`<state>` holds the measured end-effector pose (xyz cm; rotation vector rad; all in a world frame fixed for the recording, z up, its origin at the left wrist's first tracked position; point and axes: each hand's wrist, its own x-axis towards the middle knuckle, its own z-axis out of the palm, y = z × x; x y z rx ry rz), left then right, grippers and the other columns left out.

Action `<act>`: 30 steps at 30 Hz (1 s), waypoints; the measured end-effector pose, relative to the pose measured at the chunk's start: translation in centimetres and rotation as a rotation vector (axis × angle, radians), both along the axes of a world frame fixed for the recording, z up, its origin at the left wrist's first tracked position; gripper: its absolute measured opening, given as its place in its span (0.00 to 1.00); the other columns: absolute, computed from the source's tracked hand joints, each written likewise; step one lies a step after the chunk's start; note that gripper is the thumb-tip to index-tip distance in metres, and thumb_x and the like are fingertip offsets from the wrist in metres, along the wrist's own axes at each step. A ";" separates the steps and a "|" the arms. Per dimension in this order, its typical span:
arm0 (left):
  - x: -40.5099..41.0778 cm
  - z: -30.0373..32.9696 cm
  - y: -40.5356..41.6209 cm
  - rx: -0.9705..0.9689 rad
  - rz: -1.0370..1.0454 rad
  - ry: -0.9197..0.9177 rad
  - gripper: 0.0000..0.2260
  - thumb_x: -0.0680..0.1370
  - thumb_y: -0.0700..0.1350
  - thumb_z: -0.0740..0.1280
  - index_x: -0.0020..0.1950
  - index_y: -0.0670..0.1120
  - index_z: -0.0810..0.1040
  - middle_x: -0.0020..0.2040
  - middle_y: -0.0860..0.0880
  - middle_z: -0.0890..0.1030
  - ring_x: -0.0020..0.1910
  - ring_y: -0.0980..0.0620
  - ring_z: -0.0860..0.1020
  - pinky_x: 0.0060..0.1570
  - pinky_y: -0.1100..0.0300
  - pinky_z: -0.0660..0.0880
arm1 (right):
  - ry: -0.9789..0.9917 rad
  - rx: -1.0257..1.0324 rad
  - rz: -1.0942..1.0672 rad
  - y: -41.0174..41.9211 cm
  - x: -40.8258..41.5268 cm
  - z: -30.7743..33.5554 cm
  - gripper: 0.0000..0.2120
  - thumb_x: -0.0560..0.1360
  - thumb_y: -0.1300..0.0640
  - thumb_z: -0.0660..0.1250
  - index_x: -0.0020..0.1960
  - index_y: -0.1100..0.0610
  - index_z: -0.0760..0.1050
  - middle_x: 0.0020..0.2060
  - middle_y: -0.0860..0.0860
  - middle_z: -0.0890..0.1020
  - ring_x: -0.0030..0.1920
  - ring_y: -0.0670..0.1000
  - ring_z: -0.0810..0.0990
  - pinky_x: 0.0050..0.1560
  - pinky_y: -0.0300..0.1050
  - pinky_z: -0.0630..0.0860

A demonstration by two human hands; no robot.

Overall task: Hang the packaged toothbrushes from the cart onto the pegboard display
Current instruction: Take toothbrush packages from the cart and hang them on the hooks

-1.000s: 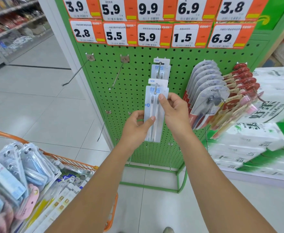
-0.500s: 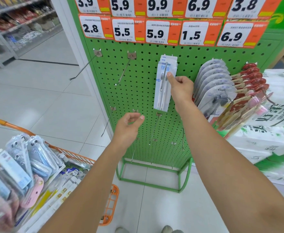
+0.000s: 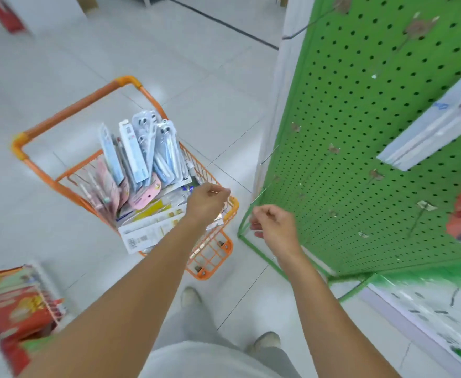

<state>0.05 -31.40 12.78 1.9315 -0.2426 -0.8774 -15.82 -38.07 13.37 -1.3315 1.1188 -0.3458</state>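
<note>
2 hands are in view and both are empty. The pegboard (image 3: pixel 360 137) fills the right side of the view; the white twin-pack (image 3: pixel 431 126) that the right hand pressed onto a peg 0.5 s ago now hangs there with nothing touching it, so that hanging cycle appears complete. The view has swung down and left from the display to the orange cart (image 3: pixel 125 165), which stands on the floor just beside the pegboard's green base frame.

The cart holds the remaining packaged toothbrushes (image 3: pixel 147 154): upright blue and white blister packs at the back, pink and yellow packs lying flatter toward the front.

The left hand (image 3: pixel 206 203) has moved from mid-air near the board to a position over the cart's near right corner, fingers loosely curled, gripping nothing. The right hand (image 3: pixel 274 227) has left the hung pack and now hangs between cart and pegboard frame, fingers loosely curled, also gripping nothing.

Judgement: the next cycle begins here, with the left hand best placed to pick a pack. Many bare pegs (image 3: pixel 376 174) are available on the board.
</note>
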 end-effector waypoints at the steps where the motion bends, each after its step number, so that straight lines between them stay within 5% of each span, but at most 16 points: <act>1: 1.9 -0.6 1.2 0.011 0.061 -0.005 0.05 0.73 0.48 0.72 0.44 0.47 0.81 0.41 0.46 0.85 0.40 0.49 0.81 0.42 0.56 0.76 | 0.027 -0.021 0.074 0.6 1.6 -0.3 0.07 0.80 0.60 0.67 0.49 0.63 0.81 0.42 0.58 0.85 0.40 0.52 0.82 0.47 0.52 0.82; 6: 11.4 -2.8 6.1 0.030 0.343 -0.056 0.05 0.71 0.50 0.71 0.43 0.50 0.80 0.41 0.49 0.84 0.45 0.45 0.83 0.47 0.51 0.81 | 0.102 -0.117 0.323 1.7 11.6 -0.9 0.06 0.75 0.55 0.72 0.47 0.58 0.81 0.42 0.58 0.85 0.44 0.60 0.85 0.49 0.56 0.81; 10: 18.3 -2.2 9.1 0.065 0.384 -0.222 0.08 0.75 0.45 0.72 0.53 0.45 0.79 0.46 0.52 0.81 0.48 0.50 0.80 0.47 0.62 0.71 | 0.121 -0.226 0.383 3.5 21.8 -1.1 0.07 0.72 0.51 0.75 0.43 0.53 0.80 0.36 0.52 0.83 0.37 0.54 0.82 0.44 0.55 0.80; 17: 29.1 -3.2 11.5 0.289 0.253 -0.347 0.28 0.77 0.52 0.71 0.72 0.41 0.69 0.68 0.43 0.76 0.65 0.43 0.75 0.57 0.56 0.70 | 0.253 -0.385 0.514 6.6 34.5 -2.9 0.25 0.78 0.50 0.71 0.70 0.61 0.73 0.61 0.56 0.80 0.62 0.54 0.78 0.60 0.44 0.72; 27: 32.3 -8.5 8.7 0.485 0.078 -0.343 0.32 0.72 0.54 0.74 0.71 0.42 0.67 0.68 0.43 0.68 0.68 0.41 0.69 0.60 0.49 0.72 | 0.493 -0.528 0.603 5.6 40.1 -6.7 0.29 0.80 0.50 0.68 0.76 0.60 0.64 0.71 0.56 0.71 0.70 0.57 0.72 0.64 0.48 0.70; 30: 32.6 -8.9 8.5 0.514 0.073 -0.368 0.25 0.72 0.53 0.72 0.64 0.42 0.73 0.65 0.43 0.69 0.64 0.40 0.70 0.58 0.47 0.74 | 0.484 -0.602 0.652 6.0 40.6 -7.4 0.26 0.80 0.50 0.67 0.73 0.59 0.66 0.68 0.56 0.72 0.65 0.58 0.75 0.59 0.49 0.71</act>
